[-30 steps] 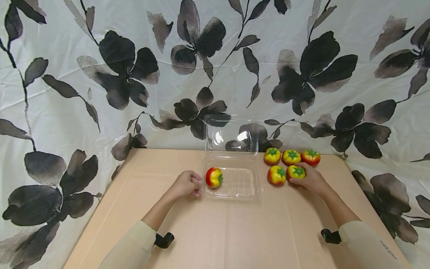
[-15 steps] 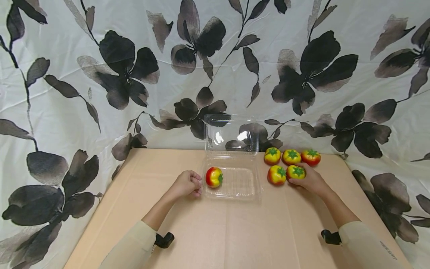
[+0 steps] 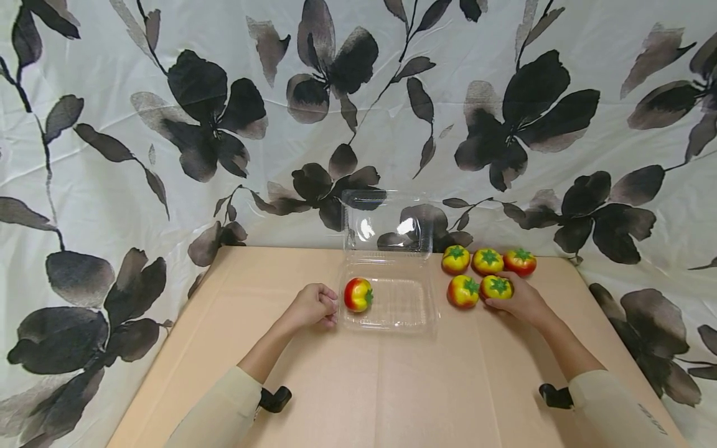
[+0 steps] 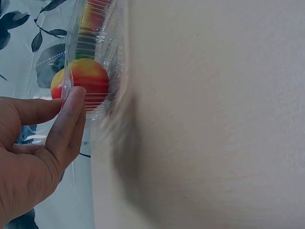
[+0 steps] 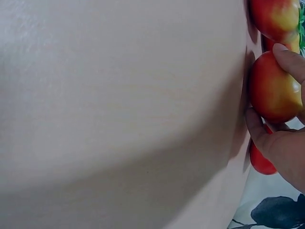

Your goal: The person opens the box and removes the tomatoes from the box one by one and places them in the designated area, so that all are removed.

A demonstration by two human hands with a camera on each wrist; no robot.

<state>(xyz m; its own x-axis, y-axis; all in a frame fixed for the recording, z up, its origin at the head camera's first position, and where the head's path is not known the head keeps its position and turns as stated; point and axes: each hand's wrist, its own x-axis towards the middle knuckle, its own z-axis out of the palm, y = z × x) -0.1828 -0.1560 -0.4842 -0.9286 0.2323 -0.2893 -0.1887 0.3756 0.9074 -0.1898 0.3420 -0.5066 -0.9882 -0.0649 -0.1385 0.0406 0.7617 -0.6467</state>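
A clear plastic clamshell box [image 3: 400, 323] stands on the table with its lid [image 3: 386, 224] raised at the back. One red-and-yellow, tomato-like fruit [image 3: 358, 295] lies on its side in the left part of the box, green top facing right. My left hand [image 3: 313, 305] pinches the box's left rim between thumb and fingers, as the left wrist view [image 4: 43, 143] confirms. My right hand [image 3: 521, 300] has thumb and fingers around another such fruit [image 3: 496, 287], at the front right of the group. In the right wrist view this fruit [image 5: 272, 88] sits between thumb and fingers, close to the table.
Several more of these fruits stand right of the box, green tops up: one [image 3: 462, 292] left of the held one, and a row [image 3: 487, 261] behind. The tan tabletop [image 3: 381, 386] ends at a floral cloth [image 3: 280, 137] behind it.
Both hands keep their places, the left at the box rim and the right around the fruit. Only a very slight shift of the whole view shows.
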